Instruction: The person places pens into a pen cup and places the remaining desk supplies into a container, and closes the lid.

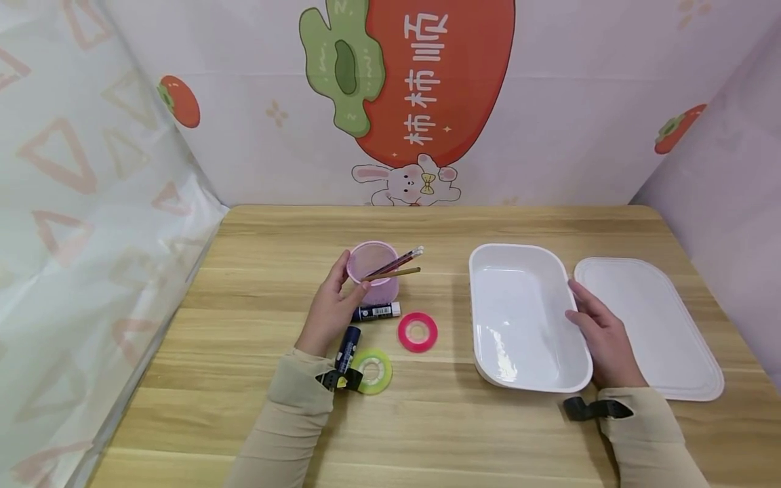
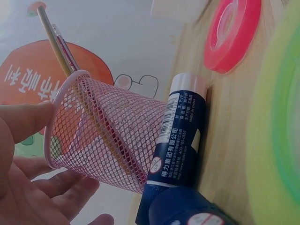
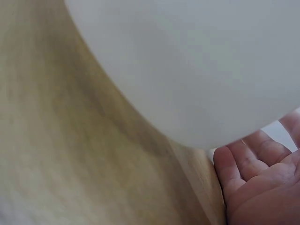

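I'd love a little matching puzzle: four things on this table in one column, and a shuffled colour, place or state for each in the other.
Things:
1. Cup
2. Tub
3. Lid
4. Thick glue-free guess aside: tape roll nearest the left wrist

Descriptions:
A. Lying flat, farthest right
B. Yellow-green ring
C. Pink mesh, with pencils inside, held by the left hand
D. White and deep, with the right hand at its edge

Right pairs: 1-C, 2-D, 3-A, 4-B
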Tool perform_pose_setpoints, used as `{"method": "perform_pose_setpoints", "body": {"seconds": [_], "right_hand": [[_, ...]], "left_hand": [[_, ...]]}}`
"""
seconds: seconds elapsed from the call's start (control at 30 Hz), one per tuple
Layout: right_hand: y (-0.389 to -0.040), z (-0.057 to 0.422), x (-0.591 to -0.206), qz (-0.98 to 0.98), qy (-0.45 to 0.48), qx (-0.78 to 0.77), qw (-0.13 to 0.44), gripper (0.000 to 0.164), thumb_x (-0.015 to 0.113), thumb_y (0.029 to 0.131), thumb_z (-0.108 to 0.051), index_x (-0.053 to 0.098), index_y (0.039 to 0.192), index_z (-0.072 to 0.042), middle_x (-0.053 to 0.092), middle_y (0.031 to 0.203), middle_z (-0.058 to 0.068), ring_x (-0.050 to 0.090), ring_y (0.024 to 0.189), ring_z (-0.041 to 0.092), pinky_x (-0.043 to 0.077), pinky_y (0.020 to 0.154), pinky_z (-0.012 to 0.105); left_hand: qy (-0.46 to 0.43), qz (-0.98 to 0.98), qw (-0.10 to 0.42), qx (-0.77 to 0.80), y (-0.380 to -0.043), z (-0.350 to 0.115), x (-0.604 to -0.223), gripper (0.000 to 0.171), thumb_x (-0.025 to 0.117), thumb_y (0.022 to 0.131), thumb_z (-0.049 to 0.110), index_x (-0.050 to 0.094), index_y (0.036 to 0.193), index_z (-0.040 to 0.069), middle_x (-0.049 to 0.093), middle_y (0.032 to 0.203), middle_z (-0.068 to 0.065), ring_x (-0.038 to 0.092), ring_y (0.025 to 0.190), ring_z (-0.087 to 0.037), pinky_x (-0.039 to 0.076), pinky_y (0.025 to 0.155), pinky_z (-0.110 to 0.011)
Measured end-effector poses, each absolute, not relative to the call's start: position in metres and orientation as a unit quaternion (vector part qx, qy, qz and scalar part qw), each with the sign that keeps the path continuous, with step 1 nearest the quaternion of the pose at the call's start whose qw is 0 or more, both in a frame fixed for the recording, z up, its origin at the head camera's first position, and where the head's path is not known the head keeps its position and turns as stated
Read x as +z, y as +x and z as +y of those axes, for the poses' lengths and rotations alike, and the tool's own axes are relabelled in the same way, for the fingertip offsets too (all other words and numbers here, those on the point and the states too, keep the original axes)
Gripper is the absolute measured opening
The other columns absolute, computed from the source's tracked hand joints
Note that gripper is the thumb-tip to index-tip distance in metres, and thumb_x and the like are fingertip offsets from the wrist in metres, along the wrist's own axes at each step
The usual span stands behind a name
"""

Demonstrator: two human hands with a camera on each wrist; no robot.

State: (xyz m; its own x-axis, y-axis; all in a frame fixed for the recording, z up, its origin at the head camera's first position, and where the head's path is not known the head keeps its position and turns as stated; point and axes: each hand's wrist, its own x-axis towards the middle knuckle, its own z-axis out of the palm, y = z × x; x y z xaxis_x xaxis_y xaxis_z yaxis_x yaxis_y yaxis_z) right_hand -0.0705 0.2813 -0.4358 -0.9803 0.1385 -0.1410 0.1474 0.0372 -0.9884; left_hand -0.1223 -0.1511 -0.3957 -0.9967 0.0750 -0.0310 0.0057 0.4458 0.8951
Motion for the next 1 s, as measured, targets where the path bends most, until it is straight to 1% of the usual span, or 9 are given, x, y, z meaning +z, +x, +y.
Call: {"method": "perform_pose_setpoints", "body": {"seconds": [0.17, 0.3, 0.4, 0.53, 0.6, 0.77, 0.83, 1.0], "right_hand": [[-0.071, 0.282, -0.438, 0.726, 0.096, -0.681, 0.003, 0.056, 0.052, 0.105, -0.016, 0.034, 0.158, -0.022, 0.019, 0.166, 0.003, 0.014, 0.152, 0.019, 0.039, 0.101, 0.012], [-0.070, 0.283, -0.439, 0.722, 0.095, -0.685, 0.002, 0.056, 0.052, 0.105, -0.015, 0.035, 0.158, -0.021, 0.019, 0.166, 0.005, 0.015, 0.152, 0.018, 0.039, 0.101, 0.011], [-0.070, 0.283, -0.438, 0.723, 0.097, -0.684, 0.002, 0.056, 0.052, 0.105, -0.015, 0.035, 0.157, -0.021, 0.020, 0.166, 0.006, 0.016, 0.152, 0.020, 0.041, 0.098, 0.011], [-0.071, 0.282, -0.437, 0.729, 0.101, -0.677, 0.006, 0.055, 0.052, 0.105, -0.017, 0.036, 0.157, -0.024, 0.020, 0.166, 0.002, 0.015, 0.152, 0.020, 0.042, 0.096, 0.010], [-0.071, 0.282, -0.436, 0.731, 0.101, -0.675, 0.007, 0.055, 0.052, 0.105, -0.017, 0.036, 0.157, -0.025, 0.020, 0.166, 0.000, 0.015, 0.152, 0.020, 0.042, 0.097, 0.011], [-0.070, 0.281, -0.436, 0.739, 0.105, -0.665, 0.010, 0.055, 0.051, 0.105, -0.017, 0.035, 0.158, -0.025, 0.019, 0.166, 0.004, 0.016, 0.152, 0.022, 0.043, 0.097, 0.012], [-0.071, 0.281, -0.435, 0.749, 0.108, -0.653, 0.014, 0.055, 0.050, 0.106, -0.020, 0.034, 0.158, -0.027, 0.019, 0.166, 0.005, 0.016, 0.152, 0.023, 0.043, 0.098, 0.014], [-0.071, 0.282, -0.434, 0.761, 0.109, -0.639, 0.022, 0.055, 0.048, 0.106, -0.022, 0.032, 0.158, -0.030, 0.018, 0.167, 0.000, 0.015, 0.152, 0.025, 0.042, 0.099, 0.017]], "left_hand": [[0.022, 0.842, 0.027, 0.539, -0.121, -0.153, -0.395, 0.079, 0.064, 0.100, 0.025, 0.017, 0.161, 0.010, 0.032, 0.161, -0.011, 0.034, 0.146, -0.030, 0.022, 0.120, -0.055], [0.023, 0.843, 0.029, 0.537, -0.119, -0.157, -0.395, 0.080, 0.064, 0.100, 0.026, 0.016, 0.161, 0.010, 0.034, 0.160, -0.011, 0.035, 0.146, -0.028, 0.022, 0.120, -0.053], [0.029, 0.848, 0.033, 0.528, -0.117, -0.162, -0.395, 0.079, 0.064, 0.100, 0.028, 0.018, 0.161, 0.010, 0.033, 0.161, -0.011, 0.034, 0.146, -0.029, 0.023, 0.120, -0.053], [0.027, 0.854, 0.043, 0.519, -0.114, -0.169, -0.396, 0.075, 0.063, 0.100, 0.032, 0.023, 0.160, 0.010, 0.031, 0.162, -0.011, 0.034, 0.146, -0.031, 0.025, 0.120, -0.052], [0.027, 0.856, 0.048, 0.515, -0.112, -0.173, -0.397, 0.073, 0.063, 0.100, 0.029, 0.024, 0.159, 0.008, 0.031, 0.162, -0.012, 0.034, 0.146, -0.032, 0.025, 0.120, -0.052], [0.029, 0.857, 0.061, 0.511, -0.107, -0.182, -0.400, 0.069, 0.062, 0.100, 0.024, 0.028, 0.157, 0.005, 0.034, 0.160, -0.012, 0.036, 0.145, -0.032, 0.024, 0.120, -0.052], [0.029, 0.858, 0.068, 0.509, -0.105, -0.186, -0.401, 0.066, 0.062, 0.101, 0.023, 0.030, 0.156, 0.005, 0.036, 0.159, -0.013, 0.037, 0.144, -0.033, 0.027, 0.119, -0.052], [0.027, 0.860, 0.098, 0.499, -0.102, -0.196, -0.405, 0.059, 0.060, 0.101, 0.018, 0.036, 0.152, 0.001, 0.041, 0.154, -0.018, 0.043, 0.139, -0.038, 0.038, 0.113, -0.052]]}}
